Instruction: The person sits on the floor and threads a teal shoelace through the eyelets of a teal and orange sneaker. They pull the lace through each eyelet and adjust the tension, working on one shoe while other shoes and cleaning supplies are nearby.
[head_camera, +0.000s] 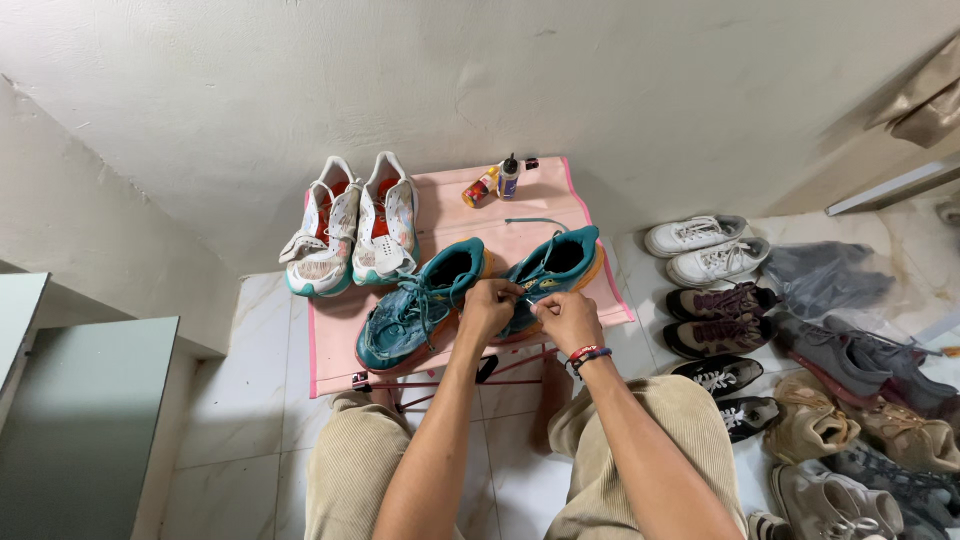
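- Right-hand teal shoe (556, 268), orange-soled, toe pointing away, resting on the pink desk (470, 215) close to the knees, within easy reach for lace work.
- Teal lace (524, 291) pinched at the near end of that shoe, drawn taut between both hands.
- Left hand (487, 308) closed over the lace, fingers (503, 291) curled narrow and gripping it just above the shoe's opening.
- Right hand (566, 320) touching the left, fingertips (540, 307) nipped tight on the same lace; red and blue wristbands (588, 354) at the wrist.
- Matching left-hand teal shoe (420, 305) lying just beside, laces loose, angled outward so the pair forms a V.
- White patterned sneakers (350, 225) parked side by side at the desk's far left corner, near the wall and out of the working area.
- Two small bottles (496, 181) at the far edge, one lying down, one upright, well apart from the hands.
- Rows of other shoes (790, 340) lined up on the tiled floor (250, 400) to the right, paired up near the desk.
- Knees in tan corduroy trousers (350, 460) spread on either side of the desk's front legs.
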